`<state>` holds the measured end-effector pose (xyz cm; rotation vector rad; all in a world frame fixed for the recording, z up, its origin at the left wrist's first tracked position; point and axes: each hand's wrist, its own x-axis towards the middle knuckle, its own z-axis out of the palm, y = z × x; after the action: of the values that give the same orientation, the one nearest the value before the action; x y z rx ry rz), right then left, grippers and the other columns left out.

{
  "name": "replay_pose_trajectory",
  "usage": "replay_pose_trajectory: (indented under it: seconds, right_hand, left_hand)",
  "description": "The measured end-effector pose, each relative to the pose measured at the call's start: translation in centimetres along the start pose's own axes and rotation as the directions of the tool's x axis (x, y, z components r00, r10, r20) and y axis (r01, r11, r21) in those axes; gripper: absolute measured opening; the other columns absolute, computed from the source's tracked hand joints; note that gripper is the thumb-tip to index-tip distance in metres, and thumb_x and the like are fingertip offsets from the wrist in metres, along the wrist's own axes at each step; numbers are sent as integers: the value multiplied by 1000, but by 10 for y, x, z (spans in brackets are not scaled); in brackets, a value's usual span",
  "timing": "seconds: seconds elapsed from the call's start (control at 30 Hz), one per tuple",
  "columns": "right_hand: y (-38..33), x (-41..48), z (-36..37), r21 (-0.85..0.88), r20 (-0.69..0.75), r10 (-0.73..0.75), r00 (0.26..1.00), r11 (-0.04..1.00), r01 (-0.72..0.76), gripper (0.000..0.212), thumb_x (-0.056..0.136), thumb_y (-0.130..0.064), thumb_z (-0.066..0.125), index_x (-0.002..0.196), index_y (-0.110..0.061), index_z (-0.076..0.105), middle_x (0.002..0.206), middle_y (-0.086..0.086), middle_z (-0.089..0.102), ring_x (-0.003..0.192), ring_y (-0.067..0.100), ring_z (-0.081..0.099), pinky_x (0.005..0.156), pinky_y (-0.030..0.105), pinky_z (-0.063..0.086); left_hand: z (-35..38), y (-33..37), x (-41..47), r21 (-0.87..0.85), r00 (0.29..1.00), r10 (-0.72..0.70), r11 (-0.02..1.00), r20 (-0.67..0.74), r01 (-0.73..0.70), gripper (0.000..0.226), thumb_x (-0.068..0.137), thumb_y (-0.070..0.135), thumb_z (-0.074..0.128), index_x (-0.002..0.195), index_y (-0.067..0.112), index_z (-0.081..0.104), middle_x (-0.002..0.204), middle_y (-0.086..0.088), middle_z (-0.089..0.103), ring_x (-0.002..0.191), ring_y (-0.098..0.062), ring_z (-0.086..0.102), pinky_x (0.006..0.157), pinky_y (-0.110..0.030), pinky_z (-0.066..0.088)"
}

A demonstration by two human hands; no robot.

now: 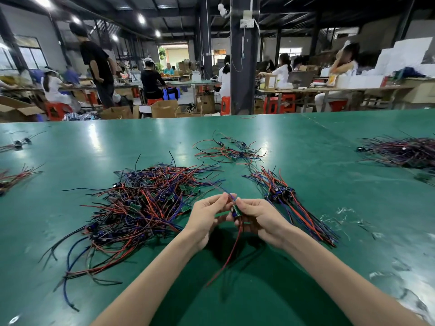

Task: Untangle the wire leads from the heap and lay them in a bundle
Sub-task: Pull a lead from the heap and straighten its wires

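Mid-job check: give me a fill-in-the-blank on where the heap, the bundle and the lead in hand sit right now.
1. The left hand and right hand hold one lead, from which a ____ wire hangs toward the person.
2. The tangled heap lies to the ____ of both hands.
3. The sorted bundle lies to their ____.
4. Everything rests on a ____ table.
Missing words: red; left; right; green.

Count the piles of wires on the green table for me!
6: big heap front left, neat bundle front right, loose bunch behind them, one pile far right, two small bunches at the left edge. More may lie outside the picture.
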<state>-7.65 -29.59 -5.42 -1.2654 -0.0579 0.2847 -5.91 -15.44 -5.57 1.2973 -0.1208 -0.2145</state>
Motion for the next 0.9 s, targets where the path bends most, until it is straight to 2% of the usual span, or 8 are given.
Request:
replay_pose_trajectory:
  seconds: [0.07, 0.17, 0.23, 0.37, 0.53, 0.63, 0.73, 0.9]
  right_hand:
    - [1, 0, 1, 27, 36, 35, 999, 999, -36, 26, 81, -25, 59, 93, -4, 67, 68, 8, 69, 47, 9, 58, 48, 19, 51]
    - [2, -1, 2, 16, 81, 74, 994, 997, -76, 24, 88, -22, 53, 100, -3, 63, 69, 10, 69, 48, 11, 60, 48, 20, 51]
    - [2, -2, 4, -17, 94, 88, 992, 996, -87, 25, 93, -23, 50, 101, -3, 62, 73, 12, 70, 52, 13, 62, 49, 22, 52]
    - [1, -5, 8, -120, 64, 76, 995, 990, -68, 28, 93, -31, 53, 93, -7, 66, 80, 9, 68, 64, 17, 63, 55, 25, 52]
    - [5, -4, 12, -214, -22, -5, 1000, 977, 0, 30, 90, -14, 61, 103, 12, 65, 68, 6, 61, 57, 10, 57, 56, 22, 52]
    - [3, -5, 13, -178, -30, 17, 999, 984, -22, 27, 91, -10, 58, 104, 12, 65, 71, 11, 66, 57, 14, 62, 58, 24, 55]
    - [2, -6, 13, -123, -38, 36, 999, 992, -40, 23, 91, -6, 57, 105, 9, 65, 85, 21, 69, 63, 21, 67, 64, 29, 58]
    - [3, -6, 12, -118, -99, 20, 995, 992, -32, 20, 87, -5, 60, 101, 8, 66, 92, 28, 66, 64, 27, 66, 70, 37, 57]
  left_hand:
    - [-2, 2, 0, 1, 1000, -15, 1000, 9, 15, 13, 88, 13, 61, 88, 5, 71, 78, -5, 71, 60, -8, 63, 61, -24, 50]
    - [-3, 2, -1, -35, 1000, -27, 999, 11, 27, 12, 82, 13, 65, 82, 2, 66, 69, -8, 65, 43, -12, 54, 46, -22, 44]
    - [-2, 0, -1, 0, 1000, -15, 1000, -4, 15, 12, 84, 15, 66, 81, 3, 65, 66, -6, 63, 42, -12, 49, 40, -19, 41]
    - [-2, -4, 0, 55, 999, 45, 998, -29, -44, 13, 89, 13, 62, 77, 8, 64, 69, -6, 58, 58, -13, 50, 50, -19, 45]
    - [-4, -3, 1, 12, 998, 42, 999, -49, -41, 14, 88, 10, 63, 74, 8, 67, 69, -2, 64, 63, -15, 55, 63, -26, 49]
    - [-3, -4, 1, -13, 997, 41, 999, -72, -42, 9, 88, 7, 62, 80, 8, 66, 70, 1, 65, 61, -10, 57, 60, -21, 50]
    - [-3, -4, 2, 3, 994, 67, 998, -85, -67, 10, 91, 4, 57, 89, 11, 63, 75, -1, 61, 68, -11, 55, 65, -24, 48]
    - [-4, -5, 2, 11, 994, 64, 998, -84, -63, 8, 91, 4, 58, 88, 10, 62, 78, -3, 62, 70, -12, 58, 70, -25, 50]
